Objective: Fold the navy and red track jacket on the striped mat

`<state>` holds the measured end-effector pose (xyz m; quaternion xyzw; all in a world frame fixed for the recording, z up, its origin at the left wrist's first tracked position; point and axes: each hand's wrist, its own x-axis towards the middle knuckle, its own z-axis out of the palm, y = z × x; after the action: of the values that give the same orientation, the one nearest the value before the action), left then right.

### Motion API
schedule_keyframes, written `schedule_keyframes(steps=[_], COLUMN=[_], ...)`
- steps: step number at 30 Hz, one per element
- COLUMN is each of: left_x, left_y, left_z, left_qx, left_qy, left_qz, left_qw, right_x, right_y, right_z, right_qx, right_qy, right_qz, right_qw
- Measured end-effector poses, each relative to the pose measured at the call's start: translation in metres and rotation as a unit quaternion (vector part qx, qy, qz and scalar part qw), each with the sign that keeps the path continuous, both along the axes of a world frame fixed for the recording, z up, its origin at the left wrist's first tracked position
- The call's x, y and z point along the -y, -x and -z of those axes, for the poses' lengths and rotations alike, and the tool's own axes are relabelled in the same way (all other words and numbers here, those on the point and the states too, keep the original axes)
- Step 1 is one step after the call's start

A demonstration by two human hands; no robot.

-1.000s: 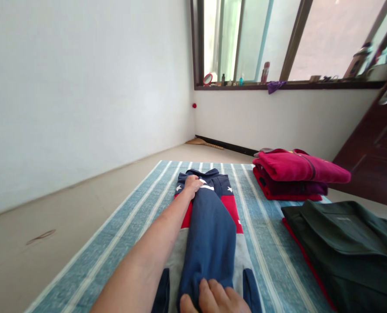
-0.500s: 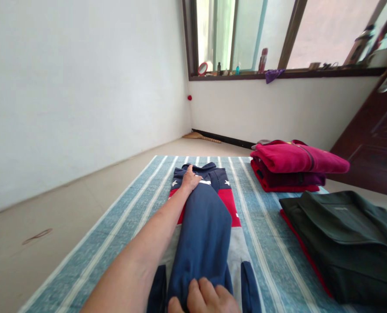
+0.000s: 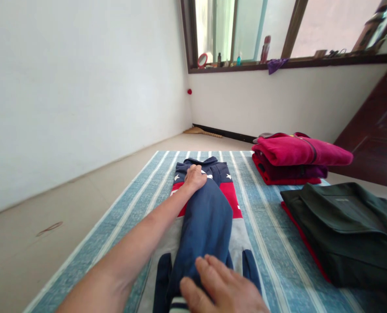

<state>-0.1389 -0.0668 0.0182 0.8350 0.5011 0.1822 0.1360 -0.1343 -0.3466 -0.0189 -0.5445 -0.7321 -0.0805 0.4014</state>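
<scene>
A navy, red and grey garment with white stars (image 3: 228, 198) lies lengthwise on a blue striped mat (image 3: 141, 200). A navy sleeve (image 3: 208, 226) is folded down its middle. My left hand (image 3: 196, 177) reaches far out and its fingers close on the far end of that sleeve near the collar. My right hand (image 3: 221, 289) lies flat on the near end of the sleeve, fingers spread, close to the bottom edge of the view.
A stack of folded red and maroon clothes (image 3: 294, 158) sits on the mat at the right, with a dark green garment (image 3: 350, 226) nearer. A dark wooden door (image 3: 376, 134) stands at the far right. White walls and a cluttered window sill (image 3: 278, 65) lie beyond.
My left hand has drawn slightly back towards me along the garment and curled on the sleeve end. My right hand has slid forward onto the sleeve and flattened out.
</scene>
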Motion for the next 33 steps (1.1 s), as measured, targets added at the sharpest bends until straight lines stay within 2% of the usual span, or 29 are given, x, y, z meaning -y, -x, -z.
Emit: schedule_keyframes(steps=[1, 3, 5, 7, 9, 11, 14, 16, 18, 21, 24, 26, 28, 30, 33], left_x=[0.015, 0.05, 0.088, 0.123, 0.152, 0.171, 0.183, 0.185, 0.186, 0.191, 0.2, 0.206, 0.209, 0.21, 0.209], left_y=[0.003, 0.014, 0.032, 0.054, 0.074, 0.088, 0.098, 0.1, 0.102, 0.107, 0.115, 0.12, 0.123, 0.125, 0.126], left_z=[-0.005, -0.011, -0.016, -0.02, -0.024, -0.023, -0.011, -0.001, 0.005, 0.002, 0.003, 0.017, 0.039, 0.058, 0.071], left_qx=[-0.006, -0.017, -0.036, -0.057, -0.088, -0.12, -0.172, -0.181, -0.177, -0.171, -0.151, -0.138, -0.129, -0.118, -0.118], left_qy=[0.003, 0.006, 0.014, 0.026, 0.051, 0.086, 0.141, 0.15, 0.133, 0.072, -0.077, -0.19, -0.272, -0.319, -0.343], left_qz=[0.022, 0.074, 0.132, 0.134, 0.12, 0.122, 0.135, 0.142, 0.146, 0.153, 0.212, 0.263, 0.278, 0.256, 0.244], left_qw=[1.0, 0.997, 0.991, 0.989, 0.988, 0.981, 0.966, 0.961, 0.964, 0.971, 0.963, 0.936, 0.912, 0.905, 0.9], right_x=[-0.002, -0.016, -0.044, -0.078, -0.107, -0.126, -0.133, -0.129, -0.126, -0.132, -0.157, -0.179, -0.198, -0.211, -0.218], right_y=[-0.017, -0.051, -0.076, -0.09, -0.092, -0.089, -0.084, -0.082, -0.081, -0.076, -0.067, -0.059, -0.053, -0.049, -0.047], right_z=[-0.02, -0.052, -0.064, -0.056, -0.035, -0.009, 0.021, 0.03, 0.028, 0.011, -0.008, -0.013, -0.01, 0.001, 0.017], right_qx=[-0.014, -0.065, -0.142, -0.243, -0.285, -0.227, -0.081, -0.019, 0.013, 0.034, 0.053, 0.072, 0.087, 0.092, 0.088], right_qy=[0.014, 0.101, 0.145, 0.15, 0.158, 0.191, 0.263, 0.297, 0.308, 0.288, 0.253, 0.24, 0.249, 0.265, 0.264], right_qz=[-0.008, -0.005, -0.028, -0.037, -0.039, -0.029, 0.021, 0.047, 0.068, 0.081, 0.058, 0.042, 0.039, 0.044, 0.049], right_qw=[1.0, 0.993, 0.979, 0.958, 0.945, 0.955, 0.961, 0.954, 0.949, 0.954, 0.964, 0.967, 0.964, 0.959, 0.959])
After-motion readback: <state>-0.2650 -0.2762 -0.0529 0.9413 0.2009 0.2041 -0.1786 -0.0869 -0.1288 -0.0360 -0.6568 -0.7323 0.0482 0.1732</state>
